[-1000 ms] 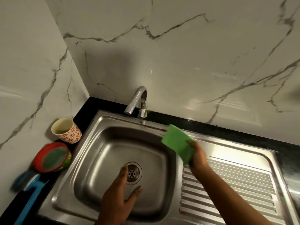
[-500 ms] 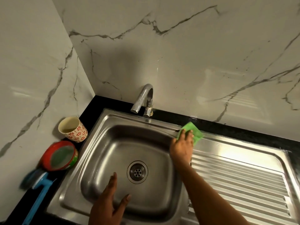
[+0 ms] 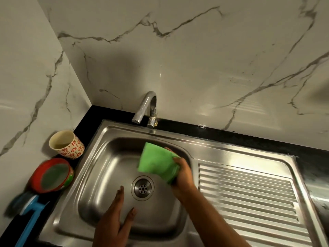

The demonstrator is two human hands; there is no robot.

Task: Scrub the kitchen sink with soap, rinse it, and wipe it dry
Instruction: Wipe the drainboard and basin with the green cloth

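Observation:
The stainless steel sink (image 3: 99, 175) fills the lower middle of the view, with a round drain (image 3: 142, 188) in its basin. My right hand (image 3: 183, 177) grips a green cloth (image 3: 156, 163), which it holds over the basin's right side, just above the drain. Lower down, my left hand (image 3: 115, 221) stretches flat over the front of the basin with its fingers straight and nothing in it. A chrome tap (image 3: 146, 109) stands behind the basin; no water runs from it.
A ribbed drainboard (image 3: 249, 198) lies right of the basin. Left of the sink, on the black counter (image 3: 231, 138), stand a flower-patterned cup (image 3: 66, 144), a red round container (image 3: 53, 175) and a blue-handled brush (image 3: 30, 221). Marble walls close the back and left.
My right hand has brought the green cloth from the sink's back rim down and left, over the basin. My left hand has stayed at the basin's front.

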